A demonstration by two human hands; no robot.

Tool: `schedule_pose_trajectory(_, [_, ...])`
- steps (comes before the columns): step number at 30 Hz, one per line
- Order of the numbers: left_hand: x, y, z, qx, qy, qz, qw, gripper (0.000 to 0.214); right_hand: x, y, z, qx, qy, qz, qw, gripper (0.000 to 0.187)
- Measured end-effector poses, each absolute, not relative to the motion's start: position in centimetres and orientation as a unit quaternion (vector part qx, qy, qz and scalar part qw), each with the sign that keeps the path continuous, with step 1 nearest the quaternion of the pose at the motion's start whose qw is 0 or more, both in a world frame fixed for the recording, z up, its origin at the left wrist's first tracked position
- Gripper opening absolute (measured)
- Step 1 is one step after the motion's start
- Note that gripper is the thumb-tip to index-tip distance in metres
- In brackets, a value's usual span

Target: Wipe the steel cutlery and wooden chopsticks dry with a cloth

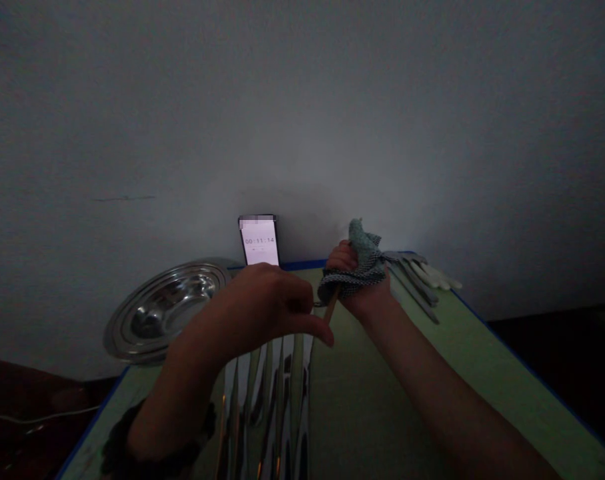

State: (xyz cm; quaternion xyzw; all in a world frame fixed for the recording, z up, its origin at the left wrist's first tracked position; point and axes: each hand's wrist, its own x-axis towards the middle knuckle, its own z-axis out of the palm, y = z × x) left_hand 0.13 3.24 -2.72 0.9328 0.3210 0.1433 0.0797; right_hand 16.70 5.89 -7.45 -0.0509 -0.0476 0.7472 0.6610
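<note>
My left hand (277,300) is closed, its thumb and curled fingers gripping the end of a thin utensil (331,308), probably cutlery. The utensil's other end disappears into a checked grey-green cloth (357,273), so its kind cannot be made out. Around that cloth my right hand (347,260) is closed, with the fabric bunched over the palm and fingers. Below my left hand, several knives (267,407) lie side by side on the green-topped table (372,400). More cutlery (415,283) sits in a pile just beyond my right hand.
A shiny steel bowl (167,313) with a wide rim stands at the table's back left. Leaning on the grey wall (302,120) is a lit phone (260,241) showing a timer. Pale objects (440,277) lie by the right-hand pile. Blue edging (532,383) borders the table.
</note>
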Motion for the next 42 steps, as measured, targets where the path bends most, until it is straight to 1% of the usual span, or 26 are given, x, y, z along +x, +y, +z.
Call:
schedule_pose_trajectory(4, [0.2,3.6,-3.0,0.931,0.336,0.097,0.105,0.036,15.2,5.2,-7.7,-0.053,-0.055,0.756,0.650,0.025])
schedule_pose_trajectory(8, [0.4,3.4,-2.9,0.929,0.341,0.049,0.138,0.033,14.7,5.1,-7.9,-0.070,-0.033,0.754,0.652,0.025])
schedule_pose_trajectory(12, [0.7,3.1,-2.7,0.929,0.350,0.041,0.111,0.035,14.8,5.2,-7.9,-0.068,-0.021,0.746,0.662,0.028])
schedule_pose_trajectory(15, [0.9,2.9,-2.8,0.926,0.365,0.032,0.090,0.041,15.1,5.3,-7.8,-0.062,-0.033,0.745,0.664,0.030])
schedule_pose_trajectory(18, [0.8,2.9,-2.9,0.929,0.361,0.025,0.082,0.041,15.8,5.6,-7.6,-0.074,-0.034,0.736,0.672,0.034])
schedule_pose_trajectory(22, [0.4,2.9,-2.7,0.924,0.372,0.057,0.065,0.044,17.1,5.9,-7.0,-0.095,-0.056,0.698,0.708,0.035])
schedule_pose_trajectory(25, [0.4,2.8,-2.5,0.924,0.370,0.064,0.074,0.048,17.3,5.8,-6.7,-0.103,-0.068,0.682,0.721,0.036])
schedule_pose_trajectory(29, [1.1,2.8,-2.7,0.925,0.366,0.052,0.089,0.040,16.1,5.4,-7.0,-0.097,-0.041,0.700,0.706,0.036])
schedule_pose_trajectory(33, [1.7,2.9,-3.2,0.924,0.376,0.039,0.053,0.040,14.9,5.0,-7.4,-0.077,-0.029,0.727,0.681,0.034])
schedule_pose_trajectory(37, [1.7,2.8,-3.5,0.928,0.368,0.031,0.039,0.036,14.8,5.1,-7.5,-0.085,-0.032,0.730,0.677,0.034])
schedule_pose_trajectory(39, [1.4,2.7,-3.5,0.926,0.373,0.009,0.049,0.037,14.9,5.4,-7.6,-0.102,-0.034,0.727,0.679,0.035])
schedule_pose_trajectory(42, [0.9,2.3,-3.2,0.919,0.379,-0.036,0.101,0.040,15.4,6.2,-7.8,-0.152,-0.035,0.702,0.695,0.038])
